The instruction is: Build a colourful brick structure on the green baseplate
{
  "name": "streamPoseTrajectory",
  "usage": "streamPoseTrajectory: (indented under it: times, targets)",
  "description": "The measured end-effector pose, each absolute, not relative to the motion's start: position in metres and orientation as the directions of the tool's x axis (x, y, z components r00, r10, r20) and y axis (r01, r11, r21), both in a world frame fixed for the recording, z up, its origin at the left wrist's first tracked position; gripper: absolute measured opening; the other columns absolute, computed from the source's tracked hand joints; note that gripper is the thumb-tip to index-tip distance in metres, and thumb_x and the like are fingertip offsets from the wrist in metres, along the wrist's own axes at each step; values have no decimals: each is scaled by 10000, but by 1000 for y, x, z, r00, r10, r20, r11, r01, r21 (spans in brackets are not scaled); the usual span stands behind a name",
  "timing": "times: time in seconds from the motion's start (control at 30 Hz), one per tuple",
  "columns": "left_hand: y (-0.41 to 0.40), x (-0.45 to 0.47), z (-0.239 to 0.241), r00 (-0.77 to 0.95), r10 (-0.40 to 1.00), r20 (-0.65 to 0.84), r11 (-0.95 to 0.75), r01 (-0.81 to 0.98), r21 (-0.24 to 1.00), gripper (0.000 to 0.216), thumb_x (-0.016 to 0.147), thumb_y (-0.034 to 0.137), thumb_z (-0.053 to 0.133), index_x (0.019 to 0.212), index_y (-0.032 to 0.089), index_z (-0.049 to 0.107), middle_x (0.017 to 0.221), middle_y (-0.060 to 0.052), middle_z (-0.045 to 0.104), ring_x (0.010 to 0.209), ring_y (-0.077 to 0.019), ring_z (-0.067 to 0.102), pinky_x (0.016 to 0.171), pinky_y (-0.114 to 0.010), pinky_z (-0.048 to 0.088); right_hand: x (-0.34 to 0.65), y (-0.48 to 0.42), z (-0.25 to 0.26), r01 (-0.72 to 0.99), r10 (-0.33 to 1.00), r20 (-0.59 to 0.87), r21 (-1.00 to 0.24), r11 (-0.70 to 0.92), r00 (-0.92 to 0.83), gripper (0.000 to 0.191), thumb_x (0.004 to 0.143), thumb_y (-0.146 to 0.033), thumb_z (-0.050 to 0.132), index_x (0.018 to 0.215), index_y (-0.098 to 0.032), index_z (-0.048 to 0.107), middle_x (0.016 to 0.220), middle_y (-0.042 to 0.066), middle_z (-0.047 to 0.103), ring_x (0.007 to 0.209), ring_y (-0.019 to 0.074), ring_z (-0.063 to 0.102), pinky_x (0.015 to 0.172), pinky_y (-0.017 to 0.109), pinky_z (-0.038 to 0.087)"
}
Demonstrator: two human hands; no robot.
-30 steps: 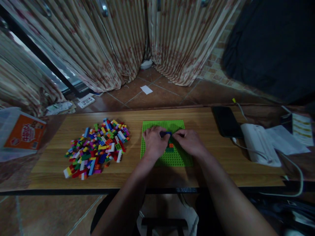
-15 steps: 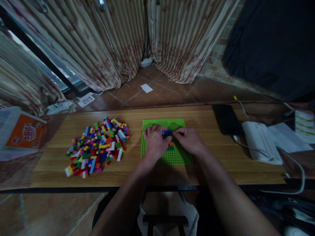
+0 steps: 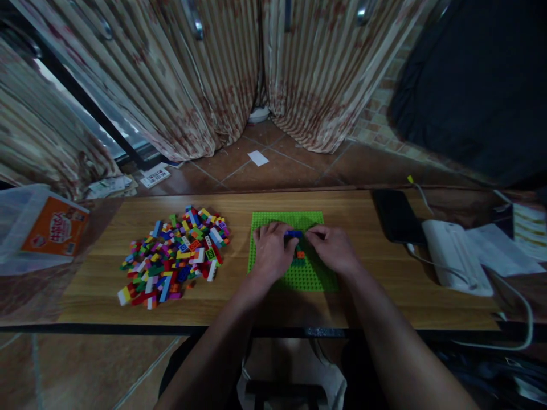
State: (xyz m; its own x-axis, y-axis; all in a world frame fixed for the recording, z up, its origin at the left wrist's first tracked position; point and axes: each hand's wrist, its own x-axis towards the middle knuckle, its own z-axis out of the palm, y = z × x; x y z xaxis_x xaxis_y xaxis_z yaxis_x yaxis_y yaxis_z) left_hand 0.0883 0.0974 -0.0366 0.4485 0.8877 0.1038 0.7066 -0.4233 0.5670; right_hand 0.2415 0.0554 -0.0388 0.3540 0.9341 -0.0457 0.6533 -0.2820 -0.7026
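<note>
A green studded baseplate (image 3: 315,281) lies on the wooden table (image 3: 239,310). Both my hands rest over it. My left hand (image 3: 272,252) and my right hand (image 3: 333,247) pinch a blue brick (image 3: 293,234) between their fingertips, low over the plate. Just below the brick, an orange brick (image 3: 300,254) and a dark green piece sit on the plate between the hands. A heap of several coloured bricks (image 3: 175,255) lies to the left of the plate.
A clear box with an orange label (image 3: 40,229) stands at the table's left end. At the right lie a black phone (image 3: 395,216), a white device (image 3: 453,256) with a cable, and papers (image 3: 504,245). Curtains hang behind the tiled floor.
The hands have stayed on the blue brick over the plate, pressing it slightly lower. The camera view has shifted a little.
</note>
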Motion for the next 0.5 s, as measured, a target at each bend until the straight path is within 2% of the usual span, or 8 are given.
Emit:
streamPoseTrajectory:
  times: [0.1,0.2,0.33,0.5]
  targets:
    - [105,84,-32,420,903,90,-372,660,652,276,889,134,530,1129,175,659,1139,-72,684,1103,-220,593,1035,-399,421,241,56,-40,625,935,2,-744,-235,354,245,856,-252,536,904,-193,769,799,44,763,709,187,670,680,303,476]
    - [111,79,-27,359,930,75,-304,640,706,333,873,70,487,1153,141,653,1174,-99,681,1121,-209,609,1043,-354,447,239,55,-40,613,941,15,-762,-207,337,269,864,-234,527,989,-214,764,892,36,776,792,196,698,761,321,510]
    - [112,71,-20,287,957,29,-225,678,700,334,883,86,471,1157,138,656,1179,-104,694,1115,-215,631,1035,-352,470,236,54,-41,676,963,31,-718,-166,269,291,878,-200,508,1019,-219,761,1038,53,766,956,223,699,898,365,503]
    - [109,64,-15,265,962,-63,-159,733,661,319,871,89,490,1132,144,665,1129,-102,716,1058,-213,665,992,-348,498,235,55,-41,737,967,28,-654,-173,252,301,890,-183,491,1024,-213,760,1083,67,754,1007,233,690,939,382,499]
